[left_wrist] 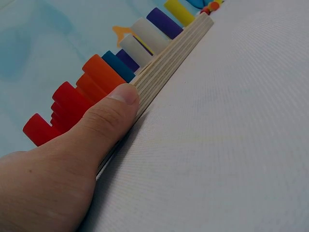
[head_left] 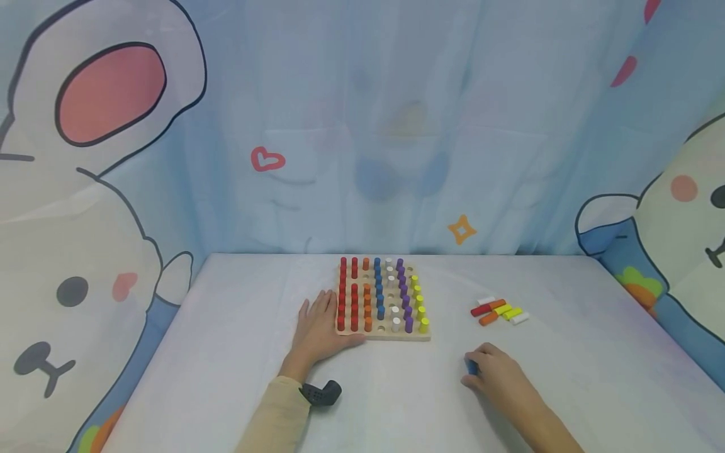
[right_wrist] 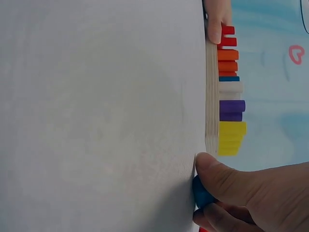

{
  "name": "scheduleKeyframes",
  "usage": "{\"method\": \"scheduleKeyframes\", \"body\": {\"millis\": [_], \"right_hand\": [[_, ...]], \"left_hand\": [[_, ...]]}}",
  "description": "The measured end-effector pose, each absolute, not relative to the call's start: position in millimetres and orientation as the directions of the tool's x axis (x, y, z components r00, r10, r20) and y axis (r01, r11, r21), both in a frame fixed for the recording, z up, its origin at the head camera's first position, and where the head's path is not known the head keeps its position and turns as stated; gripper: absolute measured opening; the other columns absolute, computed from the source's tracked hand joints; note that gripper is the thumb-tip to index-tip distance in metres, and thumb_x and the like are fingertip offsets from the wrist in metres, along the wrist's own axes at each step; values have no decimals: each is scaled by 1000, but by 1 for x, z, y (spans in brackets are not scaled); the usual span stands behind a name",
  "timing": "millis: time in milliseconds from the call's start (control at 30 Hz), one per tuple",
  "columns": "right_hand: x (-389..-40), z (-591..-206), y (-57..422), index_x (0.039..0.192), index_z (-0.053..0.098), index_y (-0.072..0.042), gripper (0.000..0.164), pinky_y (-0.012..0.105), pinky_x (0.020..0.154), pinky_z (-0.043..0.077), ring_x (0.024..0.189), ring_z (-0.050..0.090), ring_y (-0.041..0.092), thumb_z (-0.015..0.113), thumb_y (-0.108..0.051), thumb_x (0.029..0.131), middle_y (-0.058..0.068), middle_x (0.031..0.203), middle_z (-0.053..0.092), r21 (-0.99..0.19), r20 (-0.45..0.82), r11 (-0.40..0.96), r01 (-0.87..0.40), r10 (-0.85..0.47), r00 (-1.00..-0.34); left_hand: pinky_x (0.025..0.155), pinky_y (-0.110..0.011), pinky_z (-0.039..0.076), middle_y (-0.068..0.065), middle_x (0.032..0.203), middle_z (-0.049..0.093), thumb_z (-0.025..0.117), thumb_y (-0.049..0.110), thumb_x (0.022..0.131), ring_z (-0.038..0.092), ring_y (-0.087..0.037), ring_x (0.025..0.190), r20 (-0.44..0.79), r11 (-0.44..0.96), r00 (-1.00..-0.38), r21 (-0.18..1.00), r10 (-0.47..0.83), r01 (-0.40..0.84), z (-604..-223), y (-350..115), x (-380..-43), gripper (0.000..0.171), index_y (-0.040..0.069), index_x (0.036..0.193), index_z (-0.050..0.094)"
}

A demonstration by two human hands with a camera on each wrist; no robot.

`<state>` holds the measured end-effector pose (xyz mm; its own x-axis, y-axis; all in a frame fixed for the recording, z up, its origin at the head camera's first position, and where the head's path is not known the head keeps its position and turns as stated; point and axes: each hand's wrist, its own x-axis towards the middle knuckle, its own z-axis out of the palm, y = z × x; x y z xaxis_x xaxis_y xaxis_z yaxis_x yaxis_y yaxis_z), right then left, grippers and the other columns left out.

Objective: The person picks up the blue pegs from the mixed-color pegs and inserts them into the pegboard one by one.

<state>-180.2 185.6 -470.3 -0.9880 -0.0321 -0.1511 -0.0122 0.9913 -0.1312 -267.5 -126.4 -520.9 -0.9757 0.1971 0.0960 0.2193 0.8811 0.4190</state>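
A wooden pegboard (head_left: 391, 337) stands on the table with columns of red, orange, blue, white, purple and yellow pegs; some bare holes show among them. Against its left side and front left corner rests my left hand (head_left: 318, 330), fingers extended. The left wrist view shows the thumb (left_wrist: 108, 113) lying on the board's front edge. My right hand (head_left: 501, 374) pinches a blue peg (right_wrist: 202, 193) between thumb and fingers, close to the tabletop, right of the board and nearer to me. The fingers partly hide this peg.
Right of the board lies a small pile of loose pegs: red (head_left: 480, 310), orange (head_left: 488, 319), yellow (head_left: 512, 313) and white (head_left: 519, 319). A printed curtain (head_left: 340, 207) hangs along the table's back edge. A black band (head_left: 321, 394) is on the left wrist.
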Motion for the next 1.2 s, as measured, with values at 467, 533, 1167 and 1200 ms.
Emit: {"method": "scheduleKeyframes", "body": {"millis": [467, 533, 1167, 1200], "right_hand": [[-203, -471, 174, 112, 67, -2, 48, 45, 86, 54, 93, 62, 25, 82, -22, 72, 12, 103, 63, -141, -122, 989, -45, -63, -991], [-206, -471, 172, 113, 67, -2, 48, 46, 87, 54, 94, 62, 26, 82, -21, 72, 13, 104, 62, -145, -123, 989, -38, -56, -991], [-239, -471, 162, 111, 68, -1, 46, 48, 89, 53, 96, 61, 30, 82, -19, 72, 14, 103, 64, -211, -80, 976, -48, -66, -995], [-241, -470, 161, 111, 68, -2, 46, 48, 89, 53, 97, 61, 30, 82, -19, 72, 14, 103, 64, -208, -83, 977, -48, -67, -994]], "left_hand": [[119, -52, 10, -10, 157, 25, 56, 82, 67, 18, -26, 147, 104, 880, -974, 418, 201, 226, -523, -127, -268, 119, 5, 150, 24], [119, -52, 9, -10, 157, 25, 57, 82, 67, 18, -26, 147, 101, 877, -974, 424, 201, 225, -523, -127, -268, 118, 5, 150, 23], [120, -51, 8, -9, 158, 23, 57, 82, 67, 16, -25, 147, 94, 872, -975, 436, 201, 222, -524, -127, -269, 119, 5, 151, 22], [120, -51, 8, -9, 158, 23, 57, 82, 67, 17, -25, 147, 96, 871, -975, 437, 202, 224, -523, -127, -269, 119, 5, 151, 22]]}}
